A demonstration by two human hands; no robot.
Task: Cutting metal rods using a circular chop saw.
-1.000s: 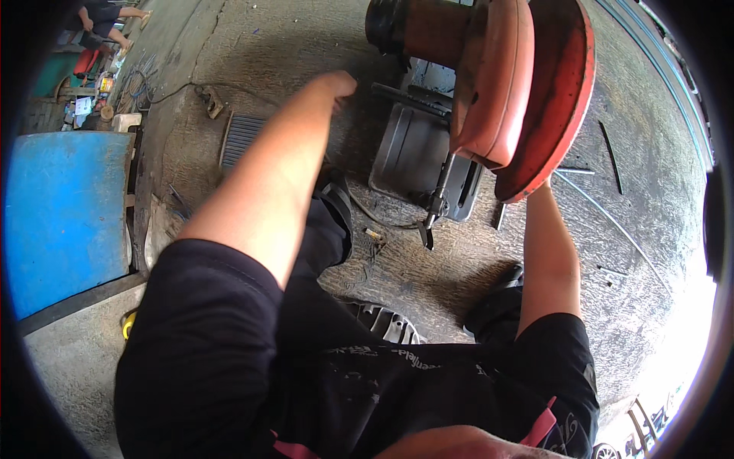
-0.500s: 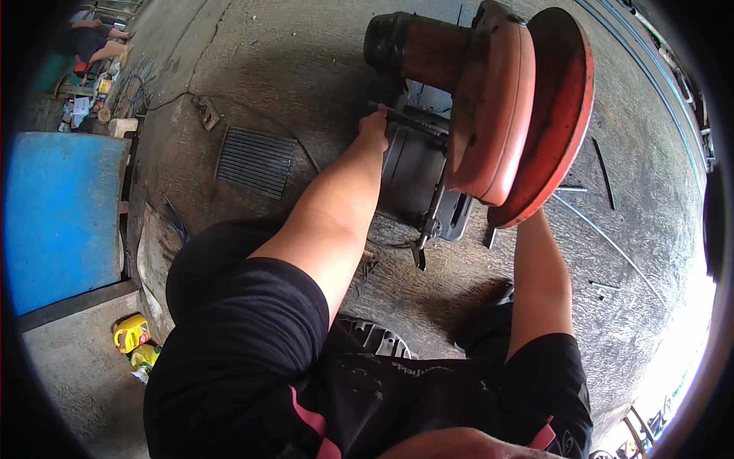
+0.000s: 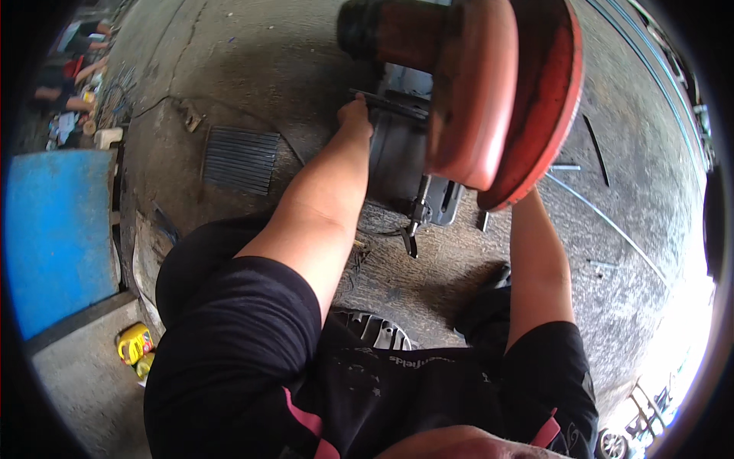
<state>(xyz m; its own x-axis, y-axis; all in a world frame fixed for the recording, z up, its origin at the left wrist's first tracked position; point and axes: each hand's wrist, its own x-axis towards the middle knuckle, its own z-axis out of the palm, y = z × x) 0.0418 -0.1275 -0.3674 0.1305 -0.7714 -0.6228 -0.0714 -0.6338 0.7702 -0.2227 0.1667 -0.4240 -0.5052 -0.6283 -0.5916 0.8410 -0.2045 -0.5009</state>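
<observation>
A cut-off saw with a red blade guard and a round red cover stands on the floor in front of me. Its dark base plate carries a clamp screw with a handle at the near end. My left hand is closed round the left end of a thin dark metal bar, which lies across the base and runs under the guard. My right forearm reaches up behind the round cover, which hides that hand and whatever it holds.
Left of the saw lies a row of cut metal bars, with a cable beside it. A blue panel and a yellow container are at far left. Other people sit at upper left. A long thin rod lies at right.
The whole view has shifted, so the saw and both arms now appear a little higher and farther left. My left hand stays on the bar. More of the people at upper left shows.
</observation>
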